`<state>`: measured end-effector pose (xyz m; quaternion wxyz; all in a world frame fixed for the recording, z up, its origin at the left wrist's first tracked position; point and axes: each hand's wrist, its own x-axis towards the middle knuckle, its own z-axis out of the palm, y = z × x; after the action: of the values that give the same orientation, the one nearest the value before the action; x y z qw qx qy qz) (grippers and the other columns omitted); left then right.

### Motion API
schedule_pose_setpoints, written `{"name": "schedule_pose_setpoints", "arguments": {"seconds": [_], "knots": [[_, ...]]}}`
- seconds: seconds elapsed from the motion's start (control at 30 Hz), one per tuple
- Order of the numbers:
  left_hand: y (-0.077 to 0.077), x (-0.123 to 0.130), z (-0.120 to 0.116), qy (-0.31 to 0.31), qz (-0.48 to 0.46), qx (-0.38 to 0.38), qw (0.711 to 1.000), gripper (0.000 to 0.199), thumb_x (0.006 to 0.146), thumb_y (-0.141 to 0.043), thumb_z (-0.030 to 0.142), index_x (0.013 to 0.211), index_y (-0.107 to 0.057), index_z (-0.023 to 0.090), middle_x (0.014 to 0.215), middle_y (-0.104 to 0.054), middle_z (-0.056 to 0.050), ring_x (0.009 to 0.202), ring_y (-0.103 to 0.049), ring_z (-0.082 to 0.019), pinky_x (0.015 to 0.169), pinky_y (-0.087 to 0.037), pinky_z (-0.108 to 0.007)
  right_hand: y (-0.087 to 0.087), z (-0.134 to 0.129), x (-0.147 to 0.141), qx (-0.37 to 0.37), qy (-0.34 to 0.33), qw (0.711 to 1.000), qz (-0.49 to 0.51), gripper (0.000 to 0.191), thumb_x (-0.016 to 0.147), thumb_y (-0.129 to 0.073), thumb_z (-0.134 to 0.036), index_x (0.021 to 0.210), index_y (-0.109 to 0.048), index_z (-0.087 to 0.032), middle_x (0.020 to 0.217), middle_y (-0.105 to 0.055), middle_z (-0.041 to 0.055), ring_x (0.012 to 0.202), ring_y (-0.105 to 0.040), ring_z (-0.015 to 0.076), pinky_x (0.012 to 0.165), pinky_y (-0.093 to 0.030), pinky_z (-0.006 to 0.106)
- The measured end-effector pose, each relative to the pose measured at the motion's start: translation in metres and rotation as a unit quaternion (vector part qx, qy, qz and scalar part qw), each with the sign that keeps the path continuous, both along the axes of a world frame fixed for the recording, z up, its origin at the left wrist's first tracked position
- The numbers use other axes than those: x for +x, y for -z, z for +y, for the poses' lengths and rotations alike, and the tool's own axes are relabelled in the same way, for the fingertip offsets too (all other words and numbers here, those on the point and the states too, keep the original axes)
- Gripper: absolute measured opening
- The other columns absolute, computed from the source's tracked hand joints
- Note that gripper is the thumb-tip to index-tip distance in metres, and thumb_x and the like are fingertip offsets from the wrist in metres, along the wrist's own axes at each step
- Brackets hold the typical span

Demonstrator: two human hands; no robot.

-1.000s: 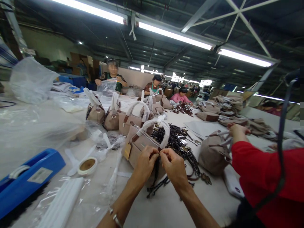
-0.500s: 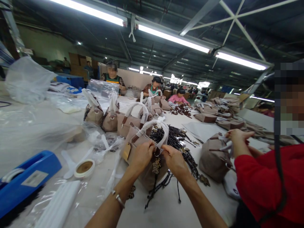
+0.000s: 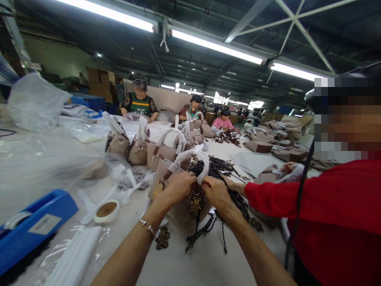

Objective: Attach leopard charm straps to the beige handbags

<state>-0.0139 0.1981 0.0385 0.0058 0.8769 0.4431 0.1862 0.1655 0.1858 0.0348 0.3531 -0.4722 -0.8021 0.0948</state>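
A taupe handbag (image 3: pixel 184 220) stands before me, its handle (image 3: pixel 204 169) wrapped in white. From the handle's base hangs a leopard-print bear-shaped charm (image 3: pixel 195 204) with dark braided cords. My left hand (image 3: pixel 179 186) and my right hand (image 3: pixel 216 193) are both closed, pinching at the charm's top fastening on either side. Their fingertips hide the exact part held. Another leopard-print charm (image 3: pixel 162 238) lies on the table below my left wrist. Behind the bag is a heap of black braided cords (image 3: pixel 216 169).
A blue tape dispenser (image 3: pixel 56 210), tape roll (image 3: pixel 106 210) and white strip stack (image 3: pixel 74 258) lie left. More handbags (image 3: pixel 138 151) stand behind. At right, a co-worker's red sleeve (image 3: pixel 274 194) reaches across, close to my right hand. Other people sit across the table.
The co-worker in red has leaned in, one arm now reaching toward the cord heap. The charm has turned to face me. My hands stay at the handle base, nearly unmoved.
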Motion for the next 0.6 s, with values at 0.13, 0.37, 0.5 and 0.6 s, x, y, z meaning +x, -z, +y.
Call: {"name": "schedule_pose_setpoints", "arguments": {"seconds": [0.13,0.37,0.5,0.6], "knots": [[0.006,0.0,-0.003,0.016,-0.041,0.019,0.999,0.022,0.086,-0.044,0.01,0.086,-0.064,0.018,0.087,-0.066,-0.005,0.082,-0.061,-0.018,0.072,-0.045,-0.027,0.001,0.001,-0.001,-0.001,-0.009,1.0,0.001,0.022,0.074,-0.046,-0.01,0.073,-0.064,-0.021,0.076,-0.068,0.0017,0.075,-0.06,0.0166,0.07,-0.042,0.025],[0.009,0.014,-0.034,-0.046,-0.181,0.048,0.981,0.019,0.095,-0.042,0.024,0.093,-0.061,0.02,0.094,-0.063,-0.004,0.085,-0.06,-0.017,0.075,-0.044,-0.027,0.001,-0.017,0.001,0.015,0.111,0.992,0.065,0.01,0.08,-0.046,-0.02,0.073,-0.052,-0.022,0.072,-0.063,0.0017,0.068,-0.056,0.0184,0.066,-0.04,0.029],[0.024,0.032,-0.055,-0.033,-0.187,0.042,0.981,0.019,0.095,-0.046,0.026,0.1,-0.063,0.022,0.099,-0.063,-0.004,0.088,-0.061,-0.017,0.074,-0.046,-0.026,0.001,-0.029,0.001,-0.088,0.114,0.976,0.166,0.011,0.082,-0.049,-0.029,0.072,-0.049,-0.023,0.056,-0.056,-0.0035,0.052,-0.052,0.016,0.055,-0.039,0.028],[0.029,0.042,-0.061,-0.046,-0.195,0.04,0.979,0.021,0.095,-0.046,0.028,0.095,-0.067,0.021,0.097,-0.063,-0.005,0.088,-0.061,-0.018,0.072,-0.046,-0.027,-0.002,-0.036,0.002,-0.187,0.086,0.953,0.221,0.011,0.082,-0.049,-0.032,0.076,-0.051,-0.023,0.051,-0.053,-0.005,0.047,-0.051,0.0158,0.05,-0.038,0.027]]}}
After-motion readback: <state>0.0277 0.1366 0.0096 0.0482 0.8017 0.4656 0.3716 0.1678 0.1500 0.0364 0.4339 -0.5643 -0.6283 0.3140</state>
